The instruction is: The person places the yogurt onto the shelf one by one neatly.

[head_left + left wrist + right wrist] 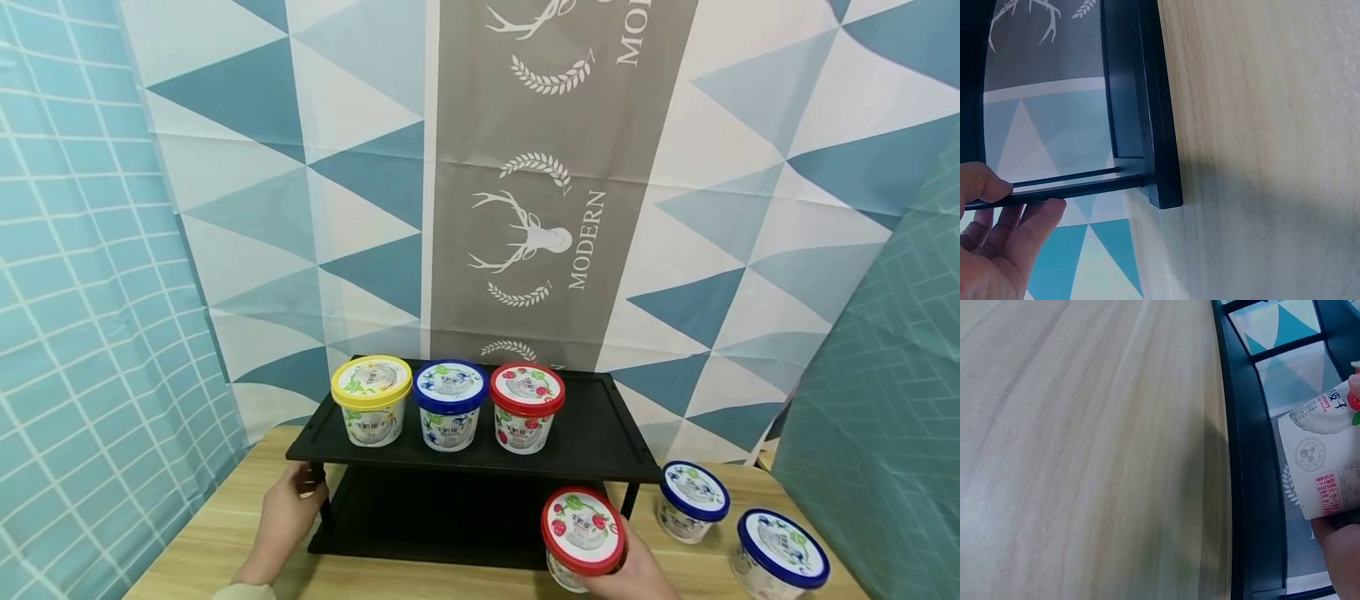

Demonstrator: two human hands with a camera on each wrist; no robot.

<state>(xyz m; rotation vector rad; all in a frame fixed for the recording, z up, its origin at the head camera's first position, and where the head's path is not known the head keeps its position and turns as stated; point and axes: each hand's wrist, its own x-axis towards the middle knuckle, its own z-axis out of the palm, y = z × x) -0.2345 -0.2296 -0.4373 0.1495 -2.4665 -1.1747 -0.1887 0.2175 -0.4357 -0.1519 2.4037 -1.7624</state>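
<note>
A black two-tier shelf [457,517] stands on the wooden table. My left hand [288,508] is at its left end; in the left wrist view the thumb and fingers of that hand [1007,244] pinch a thin black post [1085,187]. With my right hand [633,571] I grip a red-lidded tub [583,533] with strawberry pictures, in front of the lower tier's right part. The right wrist view shows the tub's white printed side [1322,462] and part of the hand [1342,556] around it. Most of the right fingers are hidden.
On the upper tier, left to right, stand a yellow-lidded tub [372,400], a blue-lidded tub [450,404] and another red-lidded tub [527,407]. Two more blue-lidded tubs, a farther one [692,502] and a nearer one [780,554], sit on the table [202,542] at right. Patterned cloth [360,208] hangs behind.
</note>
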